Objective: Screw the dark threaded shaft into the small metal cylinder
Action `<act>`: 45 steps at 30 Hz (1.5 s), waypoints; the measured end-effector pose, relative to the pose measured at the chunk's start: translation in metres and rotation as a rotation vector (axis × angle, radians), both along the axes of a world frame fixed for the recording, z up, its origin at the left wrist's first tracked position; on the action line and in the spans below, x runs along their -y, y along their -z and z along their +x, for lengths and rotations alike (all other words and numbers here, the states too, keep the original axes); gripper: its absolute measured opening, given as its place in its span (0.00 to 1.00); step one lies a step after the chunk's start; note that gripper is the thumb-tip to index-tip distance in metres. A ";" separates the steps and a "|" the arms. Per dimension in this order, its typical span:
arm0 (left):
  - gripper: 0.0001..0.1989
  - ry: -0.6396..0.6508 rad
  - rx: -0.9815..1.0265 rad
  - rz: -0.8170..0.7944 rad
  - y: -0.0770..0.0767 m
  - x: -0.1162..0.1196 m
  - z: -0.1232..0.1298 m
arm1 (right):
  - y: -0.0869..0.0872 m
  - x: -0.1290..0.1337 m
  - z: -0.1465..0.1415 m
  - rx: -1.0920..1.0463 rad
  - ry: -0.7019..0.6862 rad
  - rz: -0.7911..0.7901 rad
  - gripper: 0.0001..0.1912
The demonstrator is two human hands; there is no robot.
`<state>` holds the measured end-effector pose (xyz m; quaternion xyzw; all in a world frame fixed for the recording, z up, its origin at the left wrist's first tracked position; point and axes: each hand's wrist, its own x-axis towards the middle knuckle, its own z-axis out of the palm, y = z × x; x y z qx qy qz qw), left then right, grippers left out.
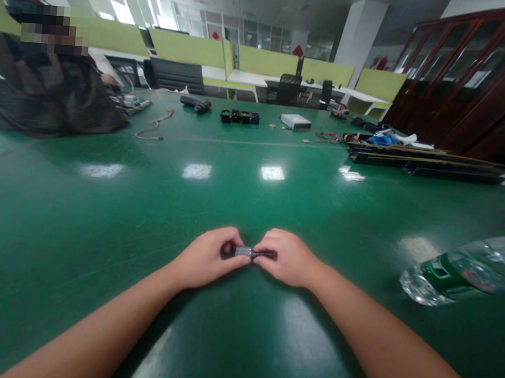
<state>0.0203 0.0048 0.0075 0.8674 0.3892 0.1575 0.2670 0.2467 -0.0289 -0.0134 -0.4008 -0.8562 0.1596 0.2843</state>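
Just above the green tabletop (pixel 251 200), my left hand (pixel 203 259) and my right hand (pixel 289 258) meet in front of me. Between them is a small device with a grey, metallic-looking body (pixel 243 251) and dark parts at both ends. Thumb and fingers of my left hand pinch the grey body, with a dark rounded part inside the curl of the hand. My right fingertips grip a thin dark piece (pixel 267 253) at its right end. I cannot tell whether the two pieces are joined, and the fingers cover much of them.
A clear plastic bottle (pixel 460 272) with a green label lies on its side at right. Black strips (pixel 429 162) are piled at far right. Across the back lie a black fan-like row (pixel 239 117), a grey box (pixel 295 121) and a cable (pixel 152 126). A person leans near a dark bag (pixel 45 91) at left.
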 end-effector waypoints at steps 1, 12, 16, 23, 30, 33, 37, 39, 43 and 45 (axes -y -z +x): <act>0.15 -0.002 0.000 0.002 0.000 0.000 0.000 | 0.000 0.000 0.000 0.000 -0.001 -0.001 0.06; 0.16 -0.008 -0.012 -0.011 0.001 0.000 0.000 | 0.000 0.000 0.003 -0.018 0.006 -0.019 0.05; 0.16 -0.008 -0.010 -0.014 0.000 0.000 0.000 | -0.001 0.001 0.004 -0.017 0.008 -0.028 0.05; 0.16 -0.007 -0.005 -0.005 -0.001 0.000 0.000 | -0.004 0.002 0.005 -0.011 0.012 -0.042 0.05; 0.15 -0.008 0.002 -0.012 -0.001 0.000 0.000 | -0.003 0.004 0.007 -0.023 0.018 -0.050 0.05; 0.15 -0.010 0.002 -0.012 -0.001 0.001 0.000 | -0.003 0.004 0.007 -0.025 0.019 -0.047 0.04; 0.16 -0.011 0.001 -0.011 0.000 0.000 0.000 | -0.002 0.003 0.007 -0.031 0.022 -0.048 0.04; 0.16 -0.008 0.002 -0.011 0.000 0.000 0.000 | -0.003 0.004 0.007 -0.032 0.026 -0.052 0.04; 0.15 -0.007 0.007 -0.014 0.000 0.000 -0.001 | -0.004 0.005 0.009 -0.034 0.035 -0.063 0.04; 0.15 -0.007 0.011 -0.016 0.000 0.000 -0.001 | -0.004 0.005 0.009 -0.034 0.035 -0.068 0.04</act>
